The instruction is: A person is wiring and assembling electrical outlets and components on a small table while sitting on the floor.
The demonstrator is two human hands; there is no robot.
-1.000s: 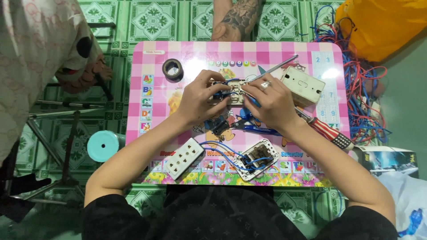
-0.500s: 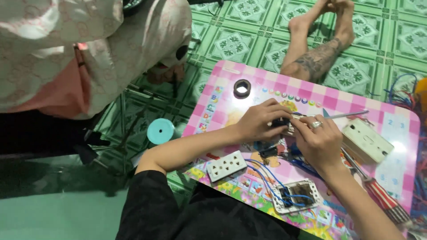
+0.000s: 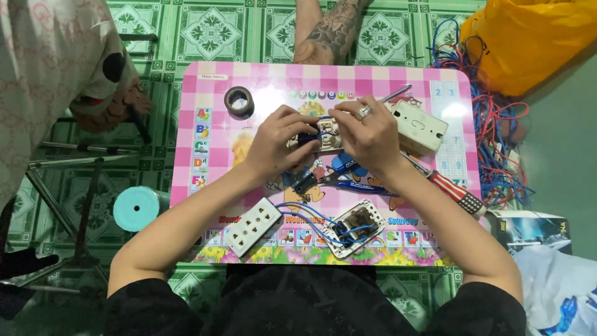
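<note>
While both hands meet mid-table, the left hand and right hand are closed on the small socket module from opposite ends; its long axis runs left-right between them, above the pink table.

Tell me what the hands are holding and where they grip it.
Both hands, left hand and right hand, hold a small white socket module between them by its opposite ends, above the pink table.
</note>
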